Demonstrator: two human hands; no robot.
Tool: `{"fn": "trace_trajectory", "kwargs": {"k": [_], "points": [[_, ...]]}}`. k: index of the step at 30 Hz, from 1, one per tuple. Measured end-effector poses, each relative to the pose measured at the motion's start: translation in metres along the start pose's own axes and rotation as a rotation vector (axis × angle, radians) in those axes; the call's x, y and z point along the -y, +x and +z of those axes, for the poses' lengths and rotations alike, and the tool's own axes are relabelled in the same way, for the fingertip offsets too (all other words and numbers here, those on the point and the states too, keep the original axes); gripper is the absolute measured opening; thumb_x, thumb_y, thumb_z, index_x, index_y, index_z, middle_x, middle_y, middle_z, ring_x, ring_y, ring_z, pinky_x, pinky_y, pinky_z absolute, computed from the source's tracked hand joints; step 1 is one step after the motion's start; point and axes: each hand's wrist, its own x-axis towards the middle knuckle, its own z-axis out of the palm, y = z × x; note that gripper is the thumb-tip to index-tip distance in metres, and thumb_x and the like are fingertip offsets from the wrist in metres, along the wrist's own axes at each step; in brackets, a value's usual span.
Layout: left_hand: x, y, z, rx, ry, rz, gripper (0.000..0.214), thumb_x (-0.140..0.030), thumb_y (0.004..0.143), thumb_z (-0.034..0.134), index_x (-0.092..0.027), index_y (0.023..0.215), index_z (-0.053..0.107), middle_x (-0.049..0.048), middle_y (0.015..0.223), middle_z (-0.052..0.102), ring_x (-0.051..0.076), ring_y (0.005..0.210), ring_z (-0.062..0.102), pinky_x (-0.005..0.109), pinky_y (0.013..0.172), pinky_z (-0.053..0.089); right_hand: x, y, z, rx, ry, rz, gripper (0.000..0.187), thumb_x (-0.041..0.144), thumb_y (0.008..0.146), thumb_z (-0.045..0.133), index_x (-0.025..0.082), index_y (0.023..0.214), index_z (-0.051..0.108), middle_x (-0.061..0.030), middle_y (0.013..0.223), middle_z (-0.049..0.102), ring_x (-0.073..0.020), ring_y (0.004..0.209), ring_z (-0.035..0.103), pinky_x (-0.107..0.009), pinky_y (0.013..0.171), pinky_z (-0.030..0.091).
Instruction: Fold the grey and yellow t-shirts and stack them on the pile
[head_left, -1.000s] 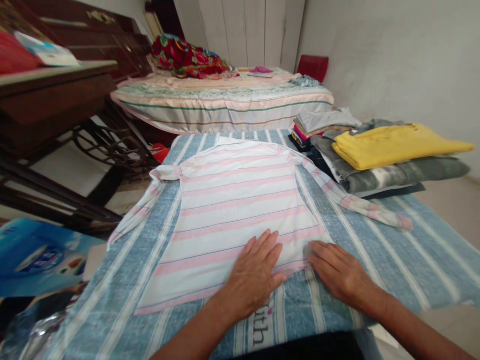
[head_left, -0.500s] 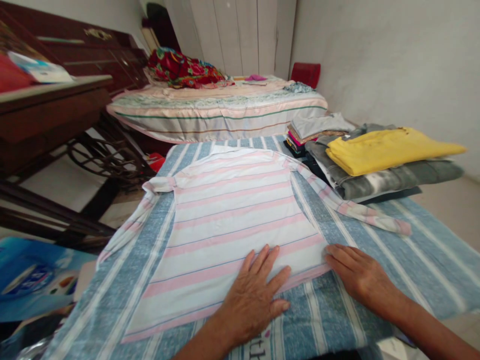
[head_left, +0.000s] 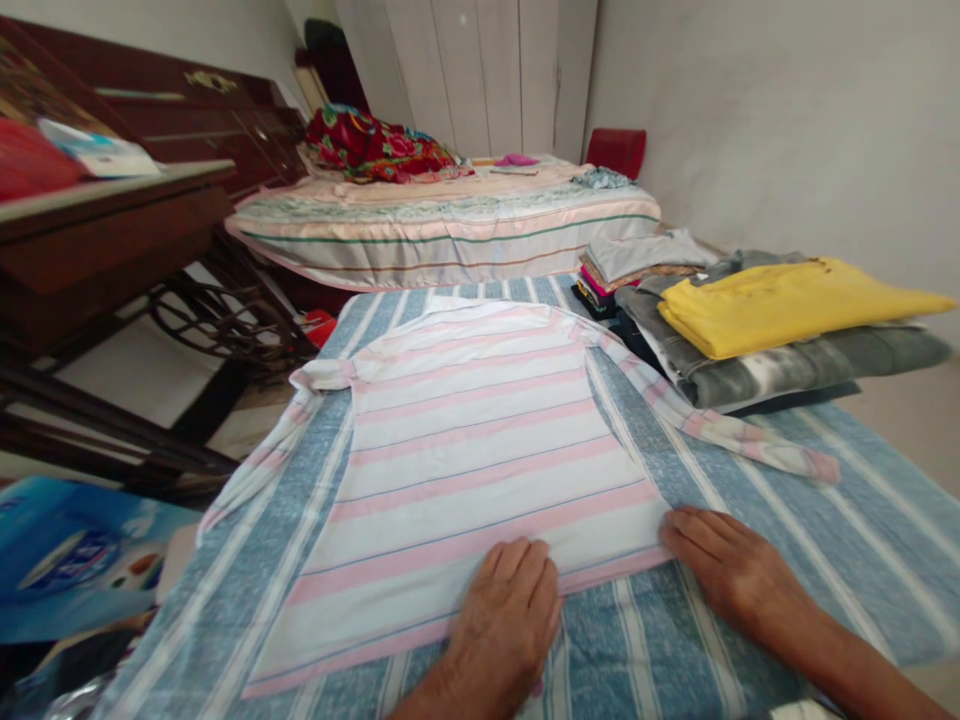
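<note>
A long-sleeved shirt (head_left: 472, 420) with pink and white stripes and thin blue lines lies spread out, its neck away from me and its hem towards me. One sleeve angles down to the left, the other out to the right. My left hand (head_left: 506, 620) is at the middle of the hem, fingers drawn together and curled on the fabric; the thumb is hidden. At the right corner of the hem, my right hand (head_left: 739, 565) pinches the cloth between its fingers. Beneath the shirt is a blue cover with white stripes (head_left: 637, 640).
Folded clothes, a yellow garment (head_left: 795, 300) on top, are stacked at the right, touching the right sleeve's side. Behind stands a bed (head_left: 450, 235) with a red floral blanket (head_left: 382, 145). A wooden sewing table (head_left: 112, 220) and a blue box (head_left: 82, 560) are on the left.
My left hand has drawn its spread fingers together and slid back towards the hem. My right hand stays at the hem's corner. The view has shifted slightly.
</note>
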Motion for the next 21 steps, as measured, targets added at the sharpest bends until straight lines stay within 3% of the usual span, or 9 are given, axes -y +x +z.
{"fn": "trace_trajectory", "kwargs": {"k": [3, 9, 12, 17, 21], "points": [[-0.011, 0.0, -0.005, 0.047, 0.035, -0.061, 0.022, -0.016, 0.085, 0.048, -0.012, 0.102, 0.061, 0.0097, 0.107, 0.063, 0.023, 0.097, 0.055, 0.038, 0.088, 0.047, -0.002, 0.008, -0.008, 0.003, 0.022, 0.018, 0.032, 0.003, 0.084, 0.035, 0.016, 0.092, 0.063, -0.0076, 0.091, 0.066, -0.019, 0.088, 0.06, -0.033, 0.076, 0.05], [-0.027, 0.018, -0.02, 0.317, 0.152, -0.083, 0.026, -0.013, 0.08, 0.052, -0.006, 0.104, 0.06, 0.0163, 0.107, 0.058, 0.026, 0.091, 0.054, 0.039, 0.073, 0.052, -0.008, 0.031, -0.023, 0.038, 0.06, 0.021, 0.03, 0.005, 0.084, 0.036, 0.015, 0.088, 0.064, -0.0093, 0.086, 0.065, -0.019, 0.083, 0.06, -0.031, 0.071, 0.05], [-0.025, 0.028, -0.021, 0.415, 0.126, -0.128, 0.022, -0.01, 0.081, 0.048, -0.009, 0.099, 0.061, 0.0139, 0.101, 0.059, 0.025, 0.088, 0.055, 0.038, 0.07, 0.053, -0.011, 0.037, -0.026, 0.043, 0.073, 0.021, 0.03, 0.004, 0.084, 0.036, 0.014, 0.087, 0.064, -0.0099, 0.087, 0.064, -0.0196, 0.084, 0.06, -0.032, 0.072, 0.049], [-0.012, 0.026, -0.022, 0.39, 0.037, -0.096, 0.025, -0.008, 0.079, 0.048, -0.012, 0.101, 0.057, 0.0112, 0.108, 0.056, 0.025, 0.1, 0.051, 0.04, 0.086, 0.049, -0.014, 0.036, -0.027, 0.03, 0.074, 0.009, 0.031, 0.004, 0.084, 0.036, 0.015, 0.088, 0.064, -0.009, 0.087, 0.064, -0.0196, 0.086, 0.059, -0.032, 0.073, 0.048], [-0.011, 0.022, -0.023, 0.436, 0.006, -0.032, 0.021, -0.009, 0.08, 0.046, -0.013, 0.098, 0.056, 0.0098, 0.102, 0.057, 0.025, 0.094, 0.053, 0.04, 0.079, 0.051, -0.01, 0.024, -0.02, 0.056, 0.104, 0.004, 0.031, 0.003, 0.083, 0.035, 0.016, 0.09, 0.062, -0.0077, 0.087, 0.064, -0.0191, 0.085, 0.059, -0.032, 0.072, 0.048]]}}
